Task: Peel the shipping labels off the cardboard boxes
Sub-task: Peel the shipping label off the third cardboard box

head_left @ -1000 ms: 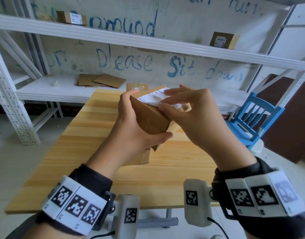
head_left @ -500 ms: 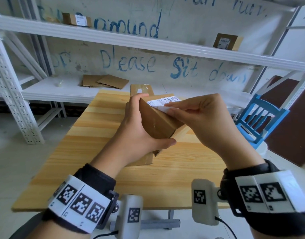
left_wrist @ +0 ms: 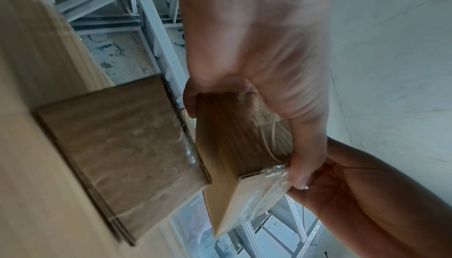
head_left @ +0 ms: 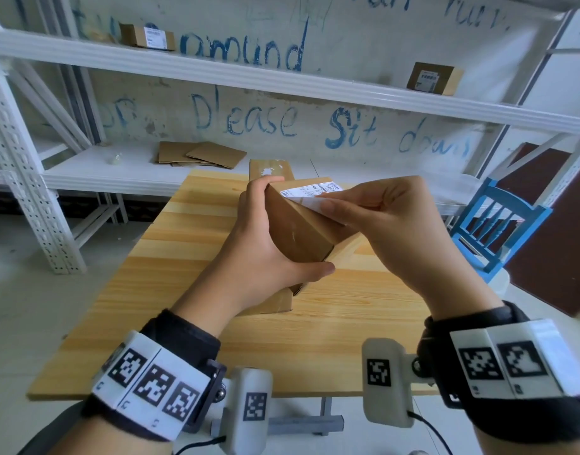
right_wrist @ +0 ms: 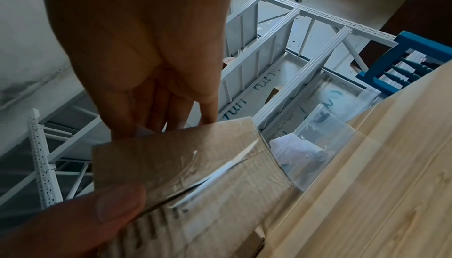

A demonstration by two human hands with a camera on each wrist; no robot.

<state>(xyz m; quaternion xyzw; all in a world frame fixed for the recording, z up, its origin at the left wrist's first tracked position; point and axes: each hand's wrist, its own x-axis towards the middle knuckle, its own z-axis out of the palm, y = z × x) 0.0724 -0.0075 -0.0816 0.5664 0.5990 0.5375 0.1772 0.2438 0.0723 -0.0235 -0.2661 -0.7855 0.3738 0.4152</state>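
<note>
Above the wooden table [head_left: 183,290] my left hand [head_left: 259,254] grips a brown cardboard box [head_left: 298,231], tilted with one corner towards me. A white shipping label [head_left: 314,191] lies on its top face. My right hand [head_left: 329,211] pinches the label's near edge, which is lifted off the cardboard. In the left wrist view my left hand [left_wrist: 269,88] wraps the box [left_wrist: 244,142], thumb at its taped corner. The right wrist view shows the box's taped face [right_wrist: 195,165] between my right thumb and fingers [right_wrist: 146,68]; the label is hidden there.
A second box [head_left: 275,300] lies on the table under my left wrist, a third [head_left: 269,169] at the far edge. Labelled boxes [head_left: 147,36] [head_left: 434,78] sit on the upper shelf, flattened cardboard [head_left: 200,154] on the lower one. A blue chair [head_left: 498,224] stands at the right.
My right hand has gone from resting fingers over the label to pinching its near edge and lifting it. The left hand keeps its hold on the box.
</note>
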